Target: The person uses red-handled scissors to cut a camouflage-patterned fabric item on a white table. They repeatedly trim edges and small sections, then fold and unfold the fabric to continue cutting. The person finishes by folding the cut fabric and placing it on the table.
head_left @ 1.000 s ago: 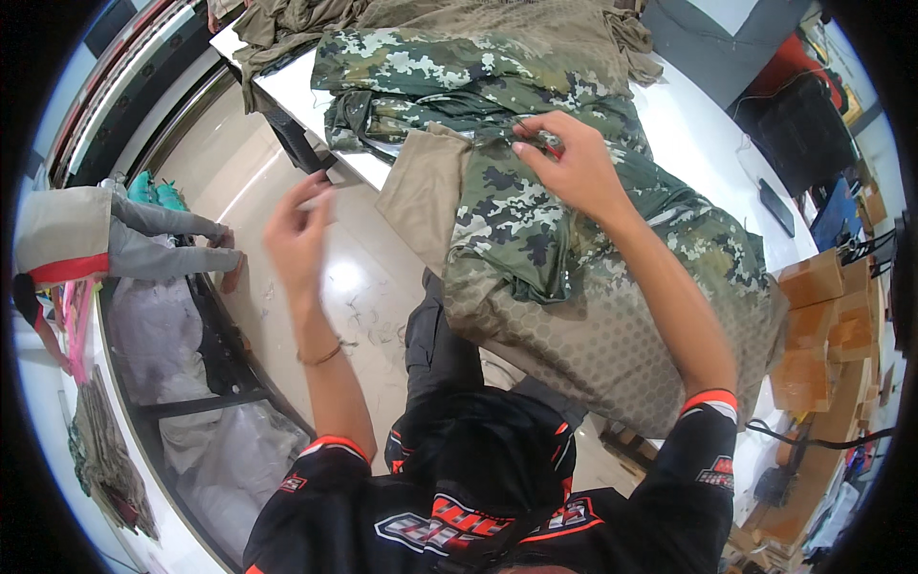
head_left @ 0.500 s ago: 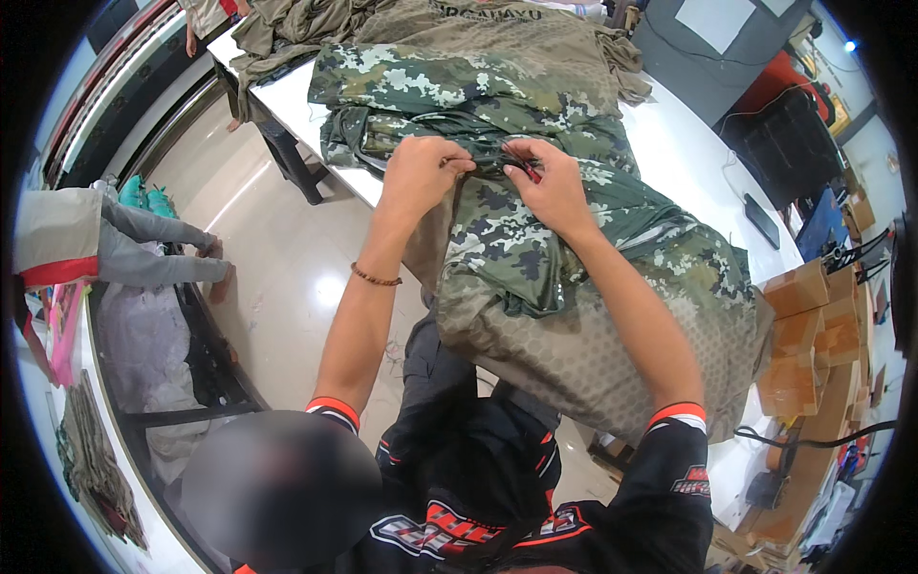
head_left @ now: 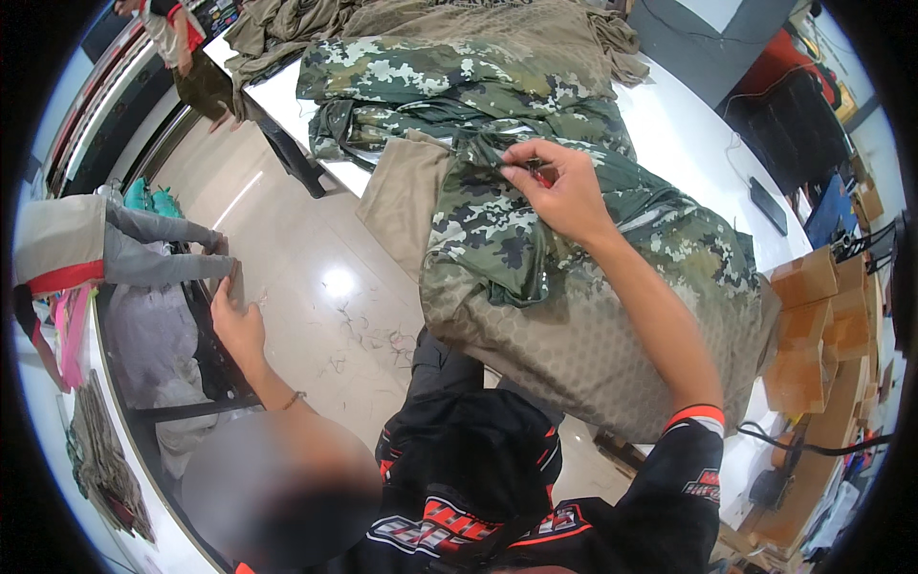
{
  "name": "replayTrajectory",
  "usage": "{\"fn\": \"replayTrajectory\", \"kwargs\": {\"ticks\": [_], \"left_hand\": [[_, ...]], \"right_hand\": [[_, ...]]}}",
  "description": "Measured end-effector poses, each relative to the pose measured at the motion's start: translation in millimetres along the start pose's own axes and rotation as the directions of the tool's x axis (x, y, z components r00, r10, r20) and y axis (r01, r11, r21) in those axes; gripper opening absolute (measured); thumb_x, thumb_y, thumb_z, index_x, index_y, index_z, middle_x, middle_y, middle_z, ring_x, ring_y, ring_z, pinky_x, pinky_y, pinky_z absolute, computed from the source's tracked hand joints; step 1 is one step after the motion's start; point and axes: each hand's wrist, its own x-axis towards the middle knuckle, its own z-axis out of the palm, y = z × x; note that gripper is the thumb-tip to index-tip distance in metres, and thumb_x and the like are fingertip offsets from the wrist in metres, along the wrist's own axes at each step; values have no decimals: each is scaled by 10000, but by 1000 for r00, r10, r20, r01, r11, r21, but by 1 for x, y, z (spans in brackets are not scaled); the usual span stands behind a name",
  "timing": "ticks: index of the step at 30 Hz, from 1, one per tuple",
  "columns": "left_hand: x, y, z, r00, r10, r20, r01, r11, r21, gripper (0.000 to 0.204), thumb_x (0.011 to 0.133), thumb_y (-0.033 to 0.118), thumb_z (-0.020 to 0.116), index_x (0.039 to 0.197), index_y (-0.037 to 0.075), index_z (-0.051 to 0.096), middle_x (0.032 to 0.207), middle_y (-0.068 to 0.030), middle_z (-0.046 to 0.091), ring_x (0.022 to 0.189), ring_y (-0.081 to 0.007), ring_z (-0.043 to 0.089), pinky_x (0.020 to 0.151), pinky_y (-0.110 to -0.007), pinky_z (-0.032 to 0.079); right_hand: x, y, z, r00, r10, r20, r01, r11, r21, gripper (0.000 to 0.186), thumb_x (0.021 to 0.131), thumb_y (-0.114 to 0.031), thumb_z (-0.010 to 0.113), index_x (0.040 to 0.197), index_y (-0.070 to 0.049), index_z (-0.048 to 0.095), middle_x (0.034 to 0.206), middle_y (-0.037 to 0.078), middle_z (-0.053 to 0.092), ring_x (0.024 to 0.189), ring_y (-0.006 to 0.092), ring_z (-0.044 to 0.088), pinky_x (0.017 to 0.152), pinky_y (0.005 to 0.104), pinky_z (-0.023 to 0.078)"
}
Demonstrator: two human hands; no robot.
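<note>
Camouflage shirt cloth [head_left: 492, 230] in green, black and white lies over brown hex-patterned fabric at the near table edge. My right hand [head_left: 569, 196] is closed at its upper fold, with thumb and forefinger pinched at the cloth. Inside that hand shows a small red tool [head_left: 543, 179], perhaps thread snips, mostly hidden by the fingers. Well to the left, away from the garment, my left hand [head_left: 239, 330] hangs over the floor beside a dark frame. Its forefinger is stretched out and the thumb stands apart, with nothing visible in it.
More camouflage and brown garments [head_left: 459, 72] are heaped farther back on the white table [head_left: 684, 143]. A phone [head_left: 768, 206] lies near its right edge, with cardboard boxes [head_left: 803, 335] beyond. Thread scraps [head_left: 368, 335] litter the floor. Two people [head_left: 62, 239] [head_left: 182, 48] stand at left.
My left hand has left the cloth and swung down to the left over the floor. My right hand stays at the fold, slightly lower. The person at the back has come further into view.
</note>
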Motion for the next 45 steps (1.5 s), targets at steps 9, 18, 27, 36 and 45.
{"fn": "replayTrajectory", "kwargs": {"ticks": [9, 18, 27, 36, 45], "left_hand": [[-33, 168, 27, 853, 470, 225, -274, 772, -574, 298, 833, 72, 784, 1123, 22, 739, 993, -92, 764, 914, -162, 708, 830, -304, 537], [-47, 270, 100, 544, 767, 340, -299, 556, -775, 320, 782, 40, 805, 1092, 6, 731, 973, -129, 737, 839, -220, 718, 730, -306, 569], [-69, 270, 117, 563, 706, 430, -309, 662, -683, 246, 789, 86, 834, 1018, 24, 772, 986, -72, 741, 745, -147, 664, 663, -283, 524], [-83, 261, 113, 697, 693, 186, -327, 538, -777, 147, 785, 19, 817, 926, 44, 784, 871, -79, 727, 728, -185, 686, 638, -291, 543], [-96, 245, 109, 637, 764, 104, -394, 438, -808, 184, 726, -39, 834, 893, 19, 781, 867, -83, 747, 790, -200, 712, 701, -298, 561]], "right_hand": [[-46, -18, -17, 986, 17, 166, -13, 999, -29, 169, 825, -64, 766, 979, -8, 725, 863, 71, 726, 668, 109, 612, 627, 260, 495], [-74, -9, -17, 978, -161, 135, 172, 982, -76, 153, 762, -20, 772, 910, 4, 742, 983, 108, 724, 819, 233, 721, 726, 321, 556], [-76, -3, -22, 989, -99, 111, 101, 995, -10, 122, 777, -23, 772, 885, 20, 733, 924, 100, 734, 744, 182, 699, 672, 292, 542], [-72, -2, -21, 998, 45, 54, -47, 998, 45, 146, 883, -126, 765, 883, 14, 724, 754, 39, 677, 615, 69, 537, 547, 251, 420], [-72, 1, -19, 985, 175, -1, -158, 891, 425, 210, 1001, -208, 669, 936, -17, 726, 670, -65, 567, 566, -14, 420, 487, 195, 287]]}}
